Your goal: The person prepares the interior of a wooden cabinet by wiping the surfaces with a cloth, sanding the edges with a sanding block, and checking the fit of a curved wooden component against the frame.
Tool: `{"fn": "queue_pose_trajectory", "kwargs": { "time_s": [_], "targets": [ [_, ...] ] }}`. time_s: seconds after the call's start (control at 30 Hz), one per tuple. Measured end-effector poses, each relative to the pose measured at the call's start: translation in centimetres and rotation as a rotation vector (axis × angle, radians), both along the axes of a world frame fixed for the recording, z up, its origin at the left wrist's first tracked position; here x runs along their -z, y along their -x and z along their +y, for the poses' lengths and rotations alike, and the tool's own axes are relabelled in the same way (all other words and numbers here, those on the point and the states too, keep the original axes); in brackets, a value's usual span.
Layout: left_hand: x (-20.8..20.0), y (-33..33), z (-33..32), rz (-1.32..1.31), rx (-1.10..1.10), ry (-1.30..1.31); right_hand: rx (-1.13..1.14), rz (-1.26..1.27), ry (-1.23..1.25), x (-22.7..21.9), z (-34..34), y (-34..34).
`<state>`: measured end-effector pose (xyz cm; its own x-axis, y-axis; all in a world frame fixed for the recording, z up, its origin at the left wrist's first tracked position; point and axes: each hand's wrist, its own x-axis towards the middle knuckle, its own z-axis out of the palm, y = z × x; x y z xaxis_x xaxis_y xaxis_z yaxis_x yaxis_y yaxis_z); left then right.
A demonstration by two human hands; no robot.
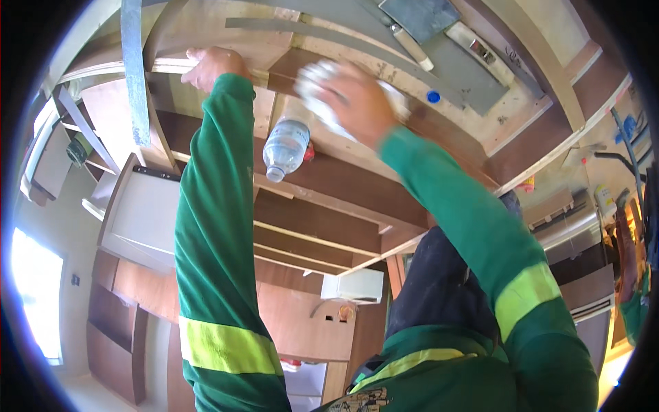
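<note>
My left hand (211, 66) grips the pale front edge of a brown wooden board (329, 172), fingers curled over the rim. My right hand (353, 99) presses a crumpled white cloth (316, 86) against the brown surface of the same board. Both forearms wear green sleeves with yellow bands. A clear plastic water bottle (285, 147) without its cap lies on the board between my arms, and a small blue cap (433, 97) rests farther right.
A grey metal strip (135, 75) runs down at the left. Grey sheets (453, 62) and a white-handled tool (412, 47) lie beyond the board. Brown cabinets (123, 323), a white panel (147, 206) and a white box (353, 285) stand below. Another person's sleeve (635, 309) shows at the right edge.
</note>
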<state>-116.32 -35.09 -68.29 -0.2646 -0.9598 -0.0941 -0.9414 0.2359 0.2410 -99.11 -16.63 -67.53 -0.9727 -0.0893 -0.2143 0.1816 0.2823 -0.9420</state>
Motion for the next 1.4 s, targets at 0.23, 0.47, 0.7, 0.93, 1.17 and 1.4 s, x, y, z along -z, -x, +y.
{"fn": "queue_pose_trajectory", "kwargs": {
  "time_s": [0.23, 0.47, 0.7, 0.93, 1.17, 1.4],
  "targets": [
    [-0.2, 0.1, 1.4, -0.002, -0.003, -0.044, -0.010, 0.019, -0.039, 0.3, -1.1, 0.9],
    [1.3, -0.4, 0.3, 0.009, 0.034, -0.005, -0.024, -0.196, -0.361, -3.1, 12.9, -11.8],
    [8.4, 0.0, -10.8, 0.001, 0.171, 0.012, -0.095, 0.000, -0.319, -2.0, -3.8, 2.9],
    [0.3, 0.6, 1.1, 0.080, -0.126, -0.086, -0.173, -0.055, -0.549, -0.1, 13.4, -15.9],
    [1.9, 0.5, 0.3, 0.048, -0.153, -0.121, -0.439, -0.487, -0.695, -4.4, 24.2, -20.6],
    [3.9, 1.1, -2.9, -0.466, 0.156, 0.064, -0.446, 0.076, -0.583, 4.0, 12.7, -12.5]
  ]
}}
